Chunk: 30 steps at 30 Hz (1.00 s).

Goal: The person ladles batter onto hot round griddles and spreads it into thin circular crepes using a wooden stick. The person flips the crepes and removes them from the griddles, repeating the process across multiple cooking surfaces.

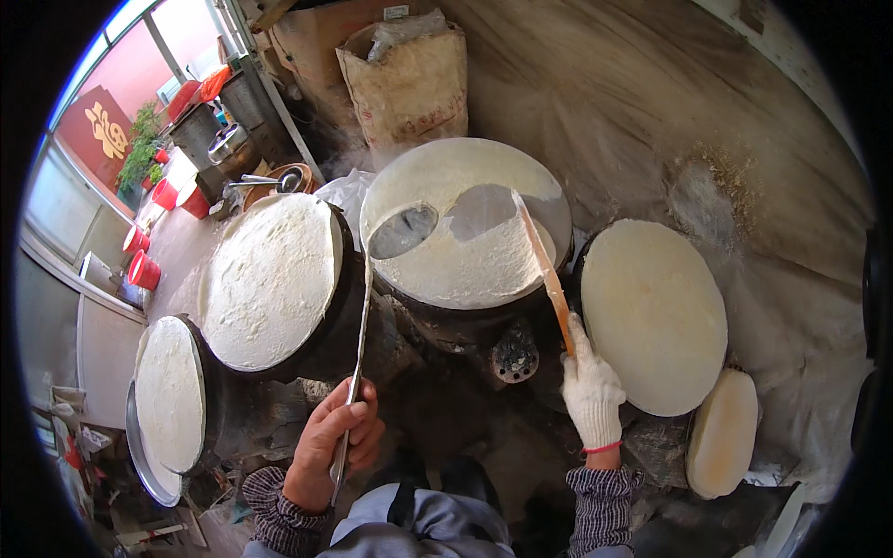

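Observation:
Bare, my left hand (340, 436) grips the handle of a long metal ladle (365, 307), whose round bowl (403, 231) rests over the batter on the middle round griddle (467, 230). My right hand (591, 390), in a white knitted glove, is closed on a flat wooden scraper (548, 275). The scraper's far part lies on the batter, which has a bare grey patch (481, 213) at its middle. Left of this griddle, a lumpy white round of batter (272, 282) covers another griddle. A smooth pale pancake (654, 317) covers the griddle at the right.
A smaller white round (169, 394) lies at the far left above a metal tray (143, 457). At the lower right is a stack of pale pancakes (722, 432). Behind stand a worn sack (411, 91) and metal pots (230, 143). A perforated black cap (515, 359) juts out below the middle griddle.

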{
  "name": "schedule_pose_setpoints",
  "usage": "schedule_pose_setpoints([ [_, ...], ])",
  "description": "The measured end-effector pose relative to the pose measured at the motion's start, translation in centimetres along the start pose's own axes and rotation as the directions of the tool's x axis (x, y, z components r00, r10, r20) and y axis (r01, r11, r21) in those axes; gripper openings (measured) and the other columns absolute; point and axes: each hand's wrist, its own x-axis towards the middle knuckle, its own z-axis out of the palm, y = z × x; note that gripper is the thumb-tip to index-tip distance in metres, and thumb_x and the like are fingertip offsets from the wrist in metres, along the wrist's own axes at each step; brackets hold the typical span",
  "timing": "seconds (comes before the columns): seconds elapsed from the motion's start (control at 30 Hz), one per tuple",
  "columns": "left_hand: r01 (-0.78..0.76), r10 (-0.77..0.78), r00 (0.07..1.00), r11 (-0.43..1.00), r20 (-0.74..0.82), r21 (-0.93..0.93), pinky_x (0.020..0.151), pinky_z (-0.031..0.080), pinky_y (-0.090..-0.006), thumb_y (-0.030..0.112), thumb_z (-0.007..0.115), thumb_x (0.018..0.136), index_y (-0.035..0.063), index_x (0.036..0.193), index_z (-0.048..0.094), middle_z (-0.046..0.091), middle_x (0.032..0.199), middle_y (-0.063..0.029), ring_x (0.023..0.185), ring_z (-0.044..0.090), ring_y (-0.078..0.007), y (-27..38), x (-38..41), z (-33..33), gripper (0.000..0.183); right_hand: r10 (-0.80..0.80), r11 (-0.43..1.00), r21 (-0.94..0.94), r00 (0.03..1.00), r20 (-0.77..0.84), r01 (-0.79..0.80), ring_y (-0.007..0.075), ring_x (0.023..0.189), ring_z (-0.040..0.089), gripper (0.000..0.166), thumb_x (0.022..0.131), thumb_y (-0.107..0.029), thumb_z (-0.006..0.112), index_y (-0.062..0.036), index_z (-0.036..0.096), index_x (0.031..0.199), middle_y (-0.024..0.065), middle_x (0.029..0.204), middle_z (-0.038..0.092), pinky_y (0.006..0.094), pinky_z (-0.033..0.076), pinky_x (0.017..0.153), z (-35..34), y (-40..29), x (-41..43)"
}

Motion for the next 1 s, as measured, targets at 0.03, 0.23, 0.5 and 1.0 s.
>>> schedule_pose_setpoints([
  [0.03,0.002,-0.002,1.000,1.000,-0.008,-0.003,0.042,0.031,-0.0207,0.016,0.053,0.096,0.0085,0.109,0.050,0.038,0.065,0.0024,0.050,0.037,-0.0071,-0.2,0.0,0.1,0.015,-0.052,0.993,0.101,0.997,-0.048,0.057,0.0388,0.073,0.065,0.059,0.093,-0.021,0.056,-0.0288,0.036,0.148,0.0215,0.090,0.067,0.0476,0.051,0.063,0.0,-0.2,-0.4],
  [0.23,0.016,-0.016,1.000,1.000,-0.023,0.000,0.042,0.030,-0.0205,0.016,0.052,0.095,0.0092,0.109,0.050,0.038,0.066,0.0025,0.050,0.036,-0.0069,-0.2,0.1,0.7,0.015,-0.031,0.998,0.046,0.999,-0.031,0.033,0.0368,0.071,0.065,0.061,0.091,-0.020,0.059,-0.0287,0.036,0.148,0.0186,0.098,0.066,0.0479,0.053,0.062,1.9,1.4,-6.1],
  [0.5,0.081,-0.081,0.996,0.996,-0.023,0.019,0.042,0.030,-0.0211,0.016,0.053,0.095,0.0089,0.108,0.050,0.037,0.064,0.0026,0.049,0.035,-0.0069,0.8,2.0,-0.8,0.015,-0.155,0.975,-0.192,0.958,-0.240,0.110,0.0272,0.058,0.064,0.069,0.089,-0.014,0.056,-0.0300,0.030,0.151,0.0082,0.091,0.066,0.0404,0.052,0.046,3.6,1.7,-3.3],
  [1.0,0.183,-0.184,0.980,0.983,0.070,0.017,0.039,0.030,-0.0209,0.016,0.053,0.095,0.0060,0.108,0.048,0.037,0.064,0.0021,0.047,0.035,-0.0072,6.0,6.9,-5.2,0.018,0.129,0.848,0.529,0.959,-0.253,0.026,0.0316,0.110,0.062,0.053,0.091,-0.023,0.061,-0.0135,0.046,0.141,0.0179,0.126,0.060,0.0382,0.049,0.093,-0.8,-5.9,8.7],
])
